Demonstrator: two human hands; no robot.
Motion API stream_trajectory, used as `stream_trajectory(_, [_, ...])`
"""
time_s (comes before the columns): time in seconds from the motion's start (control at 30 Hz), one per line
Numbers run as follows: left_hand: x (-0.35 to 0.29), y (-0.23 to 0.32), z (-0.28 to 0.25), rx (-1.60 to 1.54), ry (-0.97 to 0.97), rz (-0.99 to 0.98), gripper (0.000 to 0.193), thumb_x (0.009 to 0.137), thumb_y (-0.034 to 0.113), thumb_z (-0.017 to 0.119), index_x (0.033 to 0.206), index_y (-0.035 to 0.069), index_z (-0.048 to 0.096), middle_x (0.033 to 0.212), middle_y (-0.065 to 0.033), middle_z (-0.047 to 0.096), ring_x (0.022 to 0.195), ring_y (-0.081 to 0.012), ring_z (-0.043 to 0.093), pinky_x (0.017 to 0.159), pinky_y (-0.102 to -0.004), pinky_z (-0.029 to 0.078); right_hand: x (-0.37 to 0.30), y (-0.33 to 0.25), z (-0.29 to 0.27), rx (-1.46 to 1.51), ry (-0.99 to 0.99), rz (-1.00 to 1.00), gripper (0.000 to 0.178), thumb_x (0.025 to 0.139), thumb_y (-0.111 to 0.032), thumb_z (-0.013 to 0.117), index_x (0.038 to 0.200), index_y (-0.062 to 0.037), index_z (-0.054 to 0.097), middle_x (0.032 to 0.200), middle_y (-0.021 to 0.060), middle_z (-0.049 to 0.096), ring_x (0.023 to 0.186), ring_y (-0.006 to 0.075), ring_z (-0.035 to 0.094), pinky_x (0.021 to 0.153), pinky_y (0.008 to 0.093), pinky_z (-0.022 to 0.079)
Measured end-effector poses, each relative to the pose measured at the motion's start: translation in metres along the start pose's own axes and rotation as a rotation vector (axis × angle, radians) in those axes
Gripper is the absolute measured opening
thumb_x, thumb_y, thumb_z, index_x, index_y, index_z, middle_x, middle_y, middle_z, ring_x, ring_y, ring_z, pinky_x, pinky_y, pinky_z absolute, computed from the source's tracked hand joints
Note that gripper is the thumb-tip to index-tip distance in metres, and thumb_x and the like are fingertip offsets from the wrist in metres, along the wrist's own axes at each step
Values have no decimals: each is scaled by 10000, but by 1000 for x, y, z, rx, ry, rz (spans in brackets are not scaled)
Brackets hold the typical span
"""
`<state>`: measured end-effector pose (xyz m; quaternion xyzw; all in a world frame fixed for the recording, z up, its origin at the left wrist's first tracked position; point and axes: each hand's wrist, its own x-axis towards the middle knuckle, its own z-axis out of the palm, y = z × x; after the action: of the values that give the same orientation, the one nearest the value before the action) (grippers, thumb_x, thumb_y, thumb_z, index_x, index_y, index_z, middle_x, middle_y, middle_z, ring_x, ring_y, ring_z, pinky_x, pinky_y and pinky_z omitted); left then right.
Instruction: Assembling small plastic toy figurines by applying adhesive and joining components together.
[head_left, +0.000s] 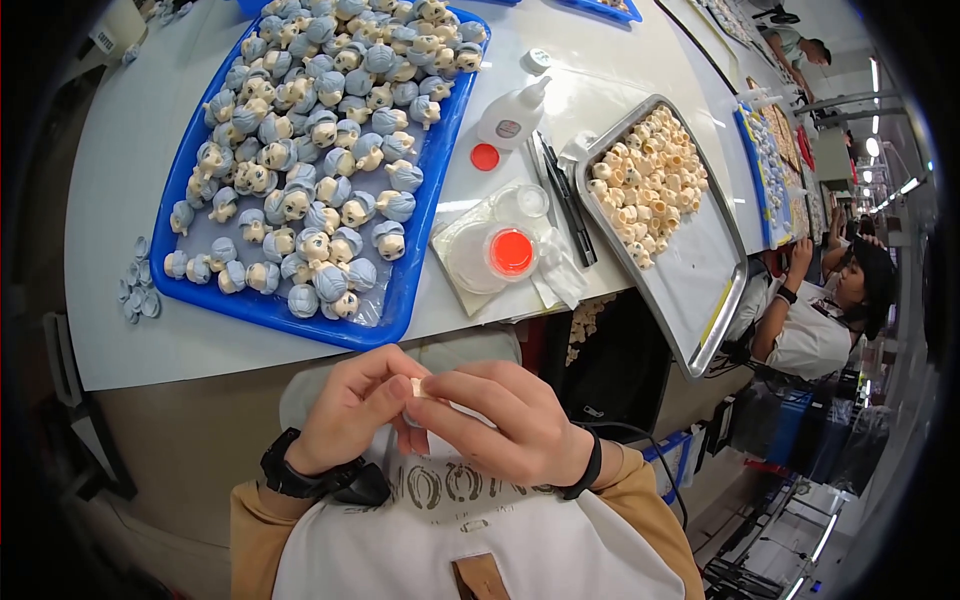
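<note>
Both hands are bunched together just below the middle of the frame, working on one small cream piece. The left hand has its fingers curled in, thumb and fingertips pinching the piece from its side. The right hand is half-closed, thumb and forefinger on the other side of the same piece (most of it is hidden behind fingers, so I can't make out its shape).

For writing: dark lettering runs across the white apron, partly covered by the hands, with smaller print below. The white squeeze bottle at upper centre has a small round printed label, and a container at far upper left wears a white label too small to make out.

Upper left is a blue tray packed with blue-haired doll heads. Loose blue pieces lie left of it. Right of centre, a metal tray holds hollow cream head pieces toward its upper end. Between the trays: a red disc, a jar with a bright red-orange top and black pen-like tools.
</note>
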<state>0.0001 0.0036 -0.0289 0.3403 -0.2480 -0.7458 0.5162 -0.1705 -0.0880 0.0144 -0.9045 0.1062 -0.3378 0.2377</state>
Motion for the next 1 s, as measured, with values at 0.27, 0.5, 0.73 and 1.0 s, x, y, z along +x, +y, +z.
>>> stream_trajectory(0.27, [-2, 7, 3, -39, -41, -45, 227, 997, 189, 454, 1075, -11, 528, 936, -101, 611, 722, -171, 658, 626, -271, 538, -2, 7, -1, 159, 65, 175, 379, 613, 44, 768, 948, -19, 601, 834, 115, 652, 636, 215, 607, 540, 281, 477])
stream_trajectory(0.5, [-3, 7, 3, -20, -95, -85, 173, 972, 73, 463, 1111, -15, 517, 941, -88, 614, 758, -139, 643, 663, -272, 535, -5, 9, -4, 155, 37, 156, 394, 605, 41, 739, 979, -7, 627, 825, 99, 651, 629, 207, 601, 532, 283, 474])
stream_trajectory(0.73, [-4, 10, 4, 5, -48, -118, 226, 954, 155, 530, 1092, -23, 512, 985, -105, 593, 755, -161, 641, 627, -271, 529, -4, 9, -11, 223, -98, 156, 369, 688, 4, 724, 1038, 50, 619, 897, 134, 604, 681, 248, 577, 597, 322, 477])
stream_trajectory(1.0, [-4, 12, 13, 36, 43, 16, 302, 920, 56, 528, 1201, -48, 492, 1098, -174, 604, 844, -184, 652, 735, -286, 530, 19, 18, -57, 35, 153, 490, 317, 674, 50, 731, 981, -6, 673, 907, 128, 636, 734, 219, 620, 630, 304, 514])
